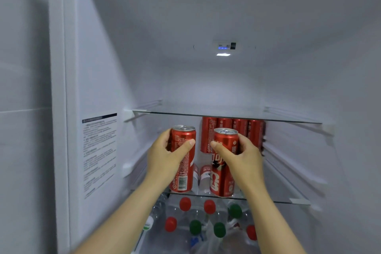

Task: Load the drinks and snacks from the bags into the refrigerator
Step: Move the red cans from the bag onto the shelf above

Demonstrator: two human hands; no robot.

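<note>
Left hand [165, 156] grips left can [183, 159], right hand [245, 154] grips right can [223, 163]. Both upright at shelf [278, 199] front, seemingly resting on it. Can row [233, 130] behind right hand, bottles [195, 227] below hands. Next: slide both back beside row, release.

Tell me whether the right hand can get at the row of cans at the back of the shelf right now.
Probably not to take one: the right hand is full, its grip round a red can. The back row of cans stands just behind it, with nothing visible between.
</note>
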